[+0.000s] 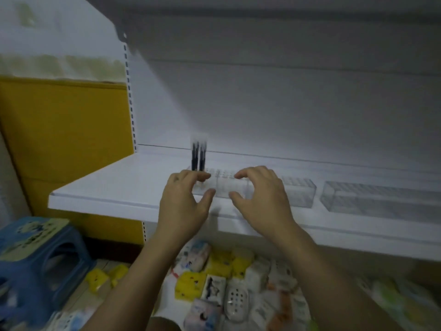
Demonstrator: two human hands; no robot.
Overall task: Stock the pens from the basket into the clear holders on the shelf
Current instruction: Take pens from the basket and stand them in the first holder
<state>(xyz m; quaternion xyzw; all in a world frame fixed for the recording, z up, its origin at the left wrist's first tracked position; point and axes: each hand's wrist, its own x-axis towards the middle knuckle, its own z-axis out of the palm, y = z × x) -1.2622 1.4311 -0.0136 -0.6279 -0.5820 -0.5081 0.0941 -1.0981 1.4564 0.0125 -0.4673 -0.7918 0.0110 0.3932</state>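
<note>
Item: white shelf (107,187), front edge facing the viewer.

- Pens (198,156): a few dark ones, upright in the left end of a clear holder (226,185) near the shelf's front edge. Blurred; count uncertain.
- Left hand (186,199): curled round the holder's left end, thumb on the front face, fingers over the top at the foot of the pens.
- Right hand (260,194): curled round the holder's right end, thumb in front, fingers arched over the top.
- Second clear holder (300,192): just right of the right hand.
- Long clear holder (381,199): further right.
- Blue plastic stool (35,259): lower left, below the shelf.
- Yellow panel (66,139): left of the shelf.
- Small packets (214,283): yellow and white, heaped beneath the shelf.
</note>
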